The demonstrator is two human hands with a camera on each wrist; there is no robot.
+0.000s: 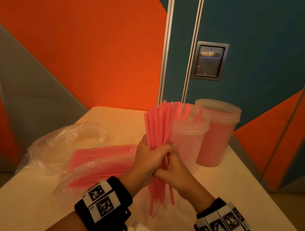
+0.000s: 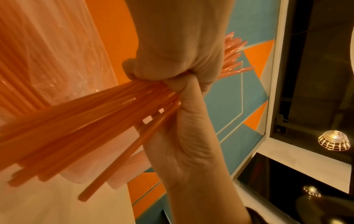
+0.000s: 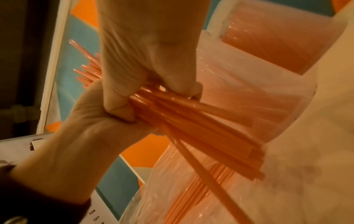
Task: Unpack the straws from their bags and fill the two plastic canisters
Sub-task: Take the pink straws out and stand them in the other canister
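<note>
**Squaring up a fistful of straws before the drop**

Orange, teal and grey wall panels behind, and a pale counter [image 1: 112, 121] holding everything. Both hands are wrapped round one bundle of pink straws [image 1: 159, 124], held upright over the counter: left hand [image 1: 147, 159] higher up, right hand [image 1: 176, 171] just below it, both grips clamped tight on the bundle.

The bottom ends are splayed and uneven, so I'd tap them on the counter to level them, keep the squeeze low, then steer the tips into the near canister [image 1: 189, 139], which looks to have room. The far canister [image 1: 216, 135] already looks packed pink. Loosen too early and the strays will probably fan out.

An open bag of straws [image 1: 100, 164] lies left of the hands, with a crumpled clear bag [image 1: 57, 141] beyond it.

Hard to tell: how full the near canister is, since the bundle blocks it. Wrist views are blurry.
</note>
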